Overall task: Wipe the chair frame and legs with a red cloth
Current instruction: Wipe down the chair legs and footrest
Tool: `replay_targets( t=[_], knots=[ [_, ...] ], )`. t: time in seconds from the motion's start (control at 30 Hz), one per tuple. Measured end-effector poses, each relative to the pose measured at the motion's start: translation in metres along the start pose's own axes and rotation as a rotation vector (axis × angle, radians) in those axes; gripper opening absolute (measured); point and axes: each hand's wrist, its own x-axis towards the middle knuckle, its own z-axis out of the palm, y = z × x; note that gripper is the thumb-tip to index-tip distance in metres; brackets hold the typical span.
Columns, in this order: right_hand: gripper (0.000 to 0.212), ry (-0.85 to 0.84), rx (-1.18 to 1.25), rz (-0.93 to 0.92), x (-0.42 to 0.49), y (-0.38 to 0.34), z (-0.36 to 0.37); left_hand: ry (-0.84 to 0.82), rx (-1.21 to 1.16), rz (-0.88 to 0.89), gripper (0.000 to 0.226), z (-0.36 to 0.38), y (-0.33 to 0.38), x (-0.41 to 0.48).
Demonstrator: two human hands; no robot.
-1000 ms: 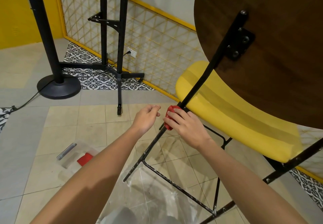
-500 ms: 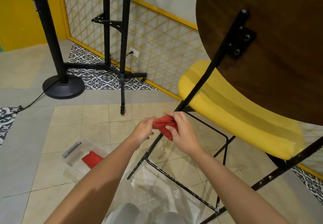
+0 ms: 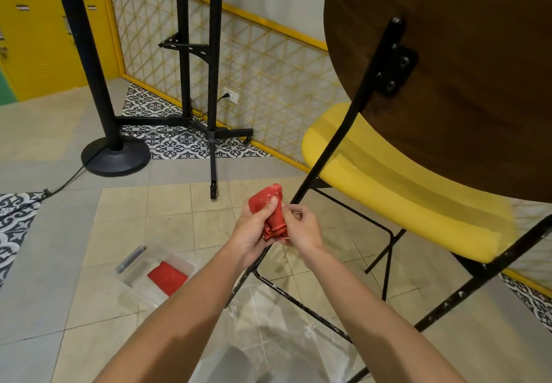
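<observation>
A chair lies tipped over, its brown wooden seat underside [image 3: 466,63] at upper right and its yellow backrest [image 3: 397,191] below. A black metal leg [image 3: 334,149] runs diagonally down from the seat bracket, and thin black frame bars [image 3: 301,299] cross the floor below my arms. The red cloth [image 3: 270,212] is bunched up just left of that leg, off the metal. My left hand [image 3: 254,230] grips it from the left with the thumb on top. My right hand [image 3: 301,227] pinches its lower right side.
A clear plastic box [image 3: 140,266] holding another red cloth [image 3: 167,276] sits on the tiles at lower left. A black round-base stand [image 3: 115,155] with a cable and a black floor rack [image 3: 212,132] stand by the yellow lattice wall. Clear plastic sheeting covers the floor under the frame.
My right hand took the cloth off the chair leg. My left hand came in and gripped it too; both hands now hold it bunched between them.
</observation>
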Motion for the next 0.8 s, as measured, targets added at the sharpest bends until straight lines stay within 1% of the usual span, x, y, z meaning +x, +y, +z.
replay_targets(
  t=[0.07,0.13,0.2,0.27,0.37,0.43,0.53,0.6,0.73,0.8],
  knots=[
    [0.032,0.052,-0.051,-0.02,0.0,0.003,-0.011,0.103,0.082,0.057,0.043,0.006,0.003,0.001],
    [0.028,0.088,-0.086,-0.026,0.001,0.007,-0.023,0.178,0.24,0.136,0.045,0.009,0.007,0.007],
    [0.022,0.116,-0.106,-0.022,0.006,0.011,-0.035,0.209,0.39,0.205,0.039,0.015,0.012,0.016],
    [0.022,0.121,-0.118,-0.022,0.012,0.012,-0.043,0.235,0.493,0.257,0.033,0.025,0.015,0.024],
    [0.025,0.158,-0.112,-0.054,0.022,0.013,-0.05,0.177,0.648,0.295,0.035,0.042,0.011,0.031],
    [0.022,0.165,-0.098,-0.06,0.026,0.012,-0.052,0.119,0.719,0.33,0.036,0.049,0.003,0.03],
    [0.023,0.16,-0.082,-0.062,0.031,0.013,-0.057,0.141,0.775,0.393,0.037,0.05,-0.008,0.032],
    [0.025,0.15,-0.081,-0.064,0.034,0.017,-0.058,0.117,0.777,0.427,0.036,0.049,-0.011,0.035],
    [0.019,0.119,-0.093,-0.046,0.039,0.028,-0.053,0.078,0.789,0.371,0.031,0.04,-0.016,0.04],
    [0.013,0.109,-0.08,-0.03,0.041,0.032,-0.047,0.1,0.849,0.285,0.029,0.028,-0.019,0.042]
  ],
)
